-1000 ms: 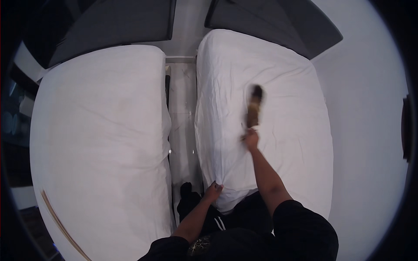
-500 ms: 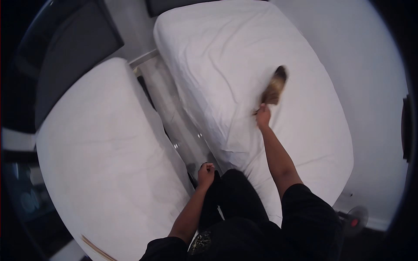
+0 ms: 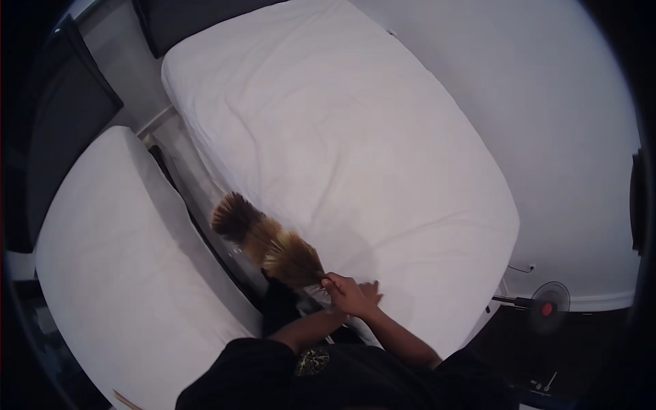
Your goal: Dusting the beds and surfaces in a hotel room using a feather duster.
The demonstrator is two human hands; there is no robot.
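Observation:
A brown hand broom (image 3: 283, 256) with stiff fibres is gripped at its narrow end by my right hand (image 3: 347, 295). Its bristly head points to the far left, over the near-left edge of the right bed (image 3: 383, 143) and the gap beside it. Beneath my right wrist, my left forearm crosses over. My left hand (image 3: 372, 292) shows just past the right one, fingers apart, on or just above the white sheet; part of it is hidden. Wrinkles run across that sheet.
On the left stands another bed (image 3: 123, 260) with a white sheet. A narrow strip of floor (image 3: 179, 147) separates the beds. Dark headboards (image 3: 198, 20) stand behind. A fan (image 3: 547, 307) is at the lower right, near the white wall (image 3: 547, 157).
My right hand has swung the hand broom back toward me and left from the middle of the right bed. My left hand has crossed rightward under it and opened. The view has turned.

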